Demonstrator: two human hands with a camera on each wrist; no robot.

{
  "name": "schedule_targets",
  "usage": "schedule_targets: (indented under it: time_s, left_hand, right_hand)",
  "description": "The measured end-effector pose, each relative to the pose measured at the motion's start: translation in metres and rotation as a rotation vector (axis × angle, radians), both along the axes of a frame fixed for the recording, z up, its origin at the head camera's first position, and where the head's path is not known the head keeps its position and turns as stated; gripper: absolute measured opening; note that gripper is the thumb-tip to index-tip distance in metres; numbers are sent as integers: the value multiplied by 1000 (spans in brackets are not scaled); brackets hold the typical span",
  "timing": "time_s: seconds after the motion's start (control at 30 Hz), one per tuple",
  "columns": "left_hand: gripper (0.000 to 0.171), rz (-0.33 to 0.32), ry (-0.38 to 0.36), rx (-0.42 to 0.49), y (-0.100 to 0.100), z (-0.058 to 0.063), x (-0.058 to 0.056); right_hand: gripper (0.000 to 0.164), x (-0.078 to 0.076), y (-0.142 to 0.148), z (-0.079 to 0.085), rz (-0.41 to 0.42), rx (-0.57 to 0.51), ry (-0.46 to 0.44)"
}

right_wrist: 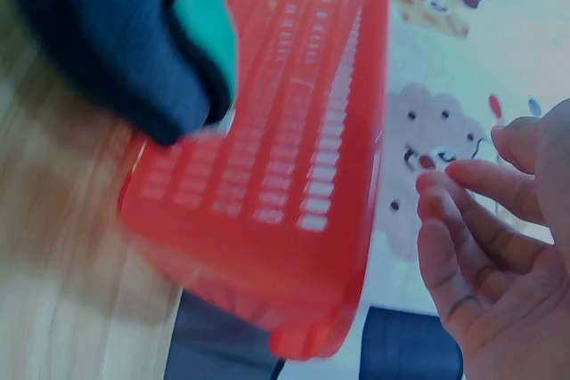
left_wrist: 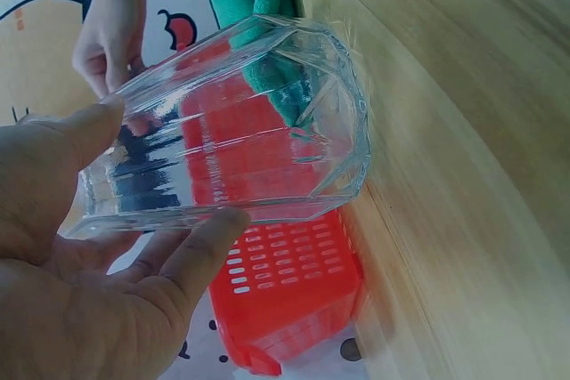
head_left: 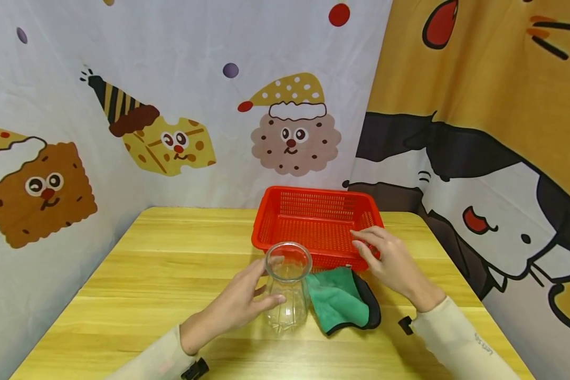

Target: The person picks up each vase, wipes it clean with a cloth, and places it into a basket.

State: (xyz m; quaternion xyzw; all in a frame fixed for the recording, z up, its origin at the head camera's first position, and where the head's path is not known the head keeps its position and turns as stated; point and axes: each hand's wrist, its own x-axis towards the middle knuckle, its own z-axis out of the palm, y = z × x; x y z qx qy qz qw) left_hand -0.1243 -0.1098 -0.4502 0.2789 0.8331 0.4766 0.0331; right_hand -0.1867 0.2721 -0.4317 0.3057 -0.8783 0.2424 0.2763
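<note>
A clear glass vase with faceted sides stands upright on the table. My left hand holds it from the left, thumb on the near side and fingers reaching behind; the left wrist view shows the thumb and fingers on opposite sides of the glass. To the vase's right lies a crumpled green cloth with black edging. Above the right end of the red plastic basket hovers my right hand, fingers loosely bent and nothing between them.
The perforated basket stands toward the back of the wooden table, just behind the vase and cloth. Behind the table hangs a curtain printed with cartoon figures, and a yellow printed one hangs on the right.
</note>
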Motion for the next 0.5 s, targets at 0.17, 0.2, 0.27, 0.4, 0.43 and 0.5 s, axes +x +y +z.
schedule_targets:
  time_s: [0.17, 0.2, 0.27, 0.4, 0.43, 0.5]
  left_hand:
    - [75, 15, -12, 0, 1, -1, 2]
    - [74, 18, -11, 1, 2, -1, 2]
    - [75, 23, -8, 3, 2, -1, 2]
    - [76, 44, 12, -15, 3, -2, 3]
    - [76, 51, 16, -20, 3, -1, 4]
    - [77, 64, 19, -31, 3, -2, 4]
  right_hand:
    - [41, -9, 12, -1, -109, 29, -62]
    - [43, -11, 14, -1, -126, 37, -82]
    - [50, -15, 18, -1, -156, 60, -120]
    - [64, -24, 25, -1, -208, 127, -200]
    - [68, -26, 26, -2, -222, 148, -222]
    - [76, -31, 28, -3, -248, 183, -278]
